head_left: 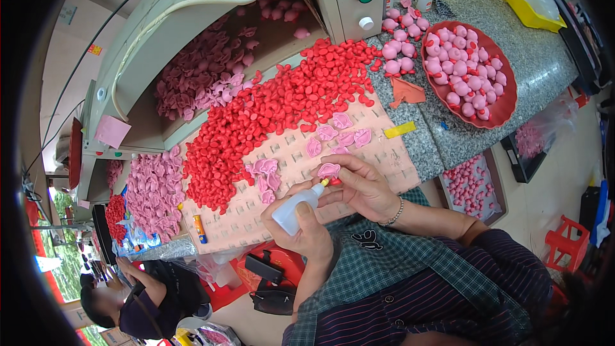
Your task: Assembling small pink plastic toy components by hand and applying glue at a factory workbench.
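Observation:
My left hand is closed round a white squeeze glue bottle, tilted with its yellow tip at a small pink cupped piece. Between the fingers of my right hand is that pink piece, with a glossy red piece against its underside. Whether the tip touches either part, I cannot tell. Several loose pink cupped pieces lie on the mat just beyond my hands, and a further cluster of pink pieces lies left of them. A long heap of red pieces spreads across the far side of the mat.
A machine with an arched opening stands behind, pink parts inside. Pink cupped pieces are heaped at left, near a small orange-and-blue tube. Rightward, a red bowl holds pink round figures. A red stool stands on the floor. Another person sits lower left.

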Demonstrator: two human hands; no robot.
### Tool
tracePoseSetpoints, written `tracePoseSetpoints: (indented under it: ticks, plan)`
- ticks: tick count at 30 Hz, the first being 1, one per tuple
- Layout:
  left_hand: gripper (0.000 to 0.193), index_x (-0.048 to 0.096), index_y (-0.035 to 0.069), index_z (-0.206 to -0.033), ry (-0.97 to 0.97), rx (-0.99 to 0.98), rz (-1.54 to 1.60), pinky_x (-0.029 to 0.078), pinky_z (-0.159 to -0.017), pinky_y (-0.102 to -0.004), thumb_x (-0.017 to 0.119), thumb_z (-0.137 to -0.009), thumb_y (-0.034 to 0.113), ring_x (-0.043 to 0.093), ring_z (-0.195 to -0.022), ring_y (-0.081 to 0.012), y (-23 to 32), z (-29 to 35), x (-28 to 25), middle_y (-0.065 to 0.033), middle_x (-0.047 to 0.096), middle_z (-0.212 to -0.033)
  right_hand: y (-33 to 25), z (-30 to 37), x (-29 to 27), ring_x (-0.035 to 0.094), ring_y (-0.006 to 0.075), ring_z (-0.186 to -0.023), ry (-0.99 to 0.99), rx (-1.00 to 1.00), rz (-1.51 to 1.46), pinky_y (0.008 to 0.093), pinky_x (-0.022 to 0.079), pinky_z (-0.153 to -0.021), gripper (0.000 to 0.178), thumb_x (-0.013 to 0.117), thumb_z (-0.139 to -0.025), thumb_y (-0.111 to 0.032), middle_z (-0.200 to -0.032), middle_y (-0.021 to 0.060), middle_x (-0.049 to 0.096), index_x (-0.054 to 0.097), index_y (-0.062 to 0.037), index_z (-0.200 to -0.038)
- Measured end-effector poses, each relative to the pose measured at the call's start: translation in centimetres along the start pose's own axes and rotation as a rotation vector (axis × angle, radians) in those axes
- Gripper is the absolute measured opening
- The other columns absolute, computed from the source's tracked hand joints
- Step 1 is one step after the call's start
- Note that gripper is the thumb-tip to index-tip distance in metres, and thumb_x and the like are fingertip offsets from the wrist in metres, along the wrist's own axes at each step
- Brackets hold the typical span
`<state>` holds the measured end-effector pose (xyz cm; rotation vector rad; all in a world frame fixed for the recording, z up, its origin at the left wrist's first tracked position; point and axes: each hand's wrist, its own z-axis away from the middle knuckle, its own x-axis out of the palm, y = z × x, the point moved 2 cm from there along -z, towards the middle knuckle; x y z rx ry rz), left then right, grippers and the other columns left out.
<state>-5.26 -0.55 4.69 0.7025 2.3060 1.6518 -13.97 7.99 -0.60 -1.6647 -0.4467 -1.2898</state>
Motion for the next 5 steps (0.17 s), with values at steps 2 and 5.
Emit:
tracePoseSetpoints:
  ticks: [2,5]
  plan:
    - [0.032,0.045,0.001,-0.107,-0.003,-0.001,0.008,0.053,-0.086,-0.0403,0.062,-0.096,0.026,0.064,-0.093,-0.0273,0.01,0.0,0.01,-0.0215,0.064,-0.099,0.0,0.0,-0.01,0.061,0.0304,-0.117,0.0,-0.001,0.0,0.0483,0.055,-0.096,0.037,0.041,-0.106,-0.019,-0.131,0.0178,0.056,0.043,-0.0053,-0.14]
    - [0.033,0.045,0.001,-0.107,-0.011,-0.003,-0.008,0.053,-0.087,-0.0406,0.063,-0.096,0.026,0.064,-0.094,-0.0272,0.02,0.06,-0.05,-0.022,0.064,-0.1,0.01,0.01,-0.02,0.061,0.0305,-0.117,-0.011,-0.003,0.002,0.0482,0.055,-0.095,0.037,0.042,-0.106,-0.019,-0.132,0.0178,0.056,0.043,-0.0056,-0.141]
